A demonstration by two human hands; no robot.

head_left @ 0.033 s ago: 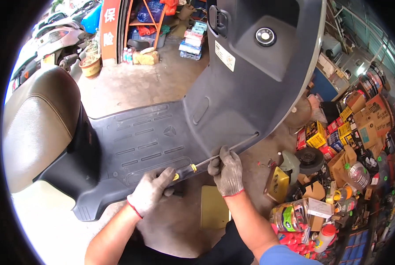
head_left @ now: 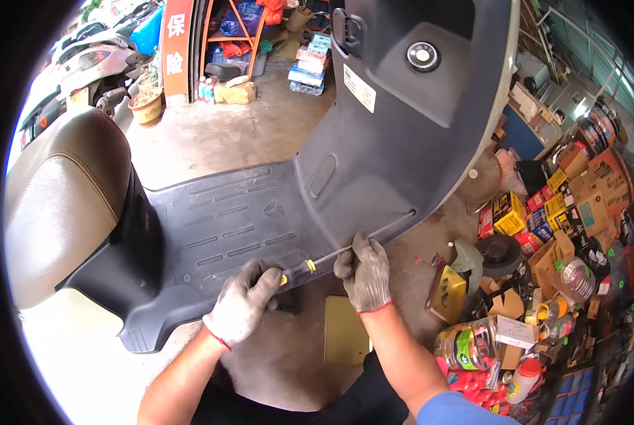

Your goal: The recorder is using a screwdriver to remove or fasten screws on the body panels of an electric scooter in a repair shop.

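Observation:
A grey scooter stands in front of me, with its ribbed footboard [head_left: 232, 219] in the middle and its leg shield [head_left: 402, 127] rising at the right. My gloved left hand [head_left: 242, 304] grips the black and yellow handle of a long screwdriver [head_left: 391, 225]. My gloved right hand [head_left: 365, 273] is closed around the metal shaft further along. The shaft runs up and to the right along the near edge of the footboard. Its tip lies at the seam where the leg shield meets the floor panel.
The brown seat [head_left: 54, 205] is at the left. On the concrete floor under my arms lie a yellow board [head_left: 345, 329] and a yellow can [head_left: 448, 294]. Boxes, bottles and parts [head_left: 558, 234] crowd the right side. Other scooters [head_left: 83, 64] stand at the far left.

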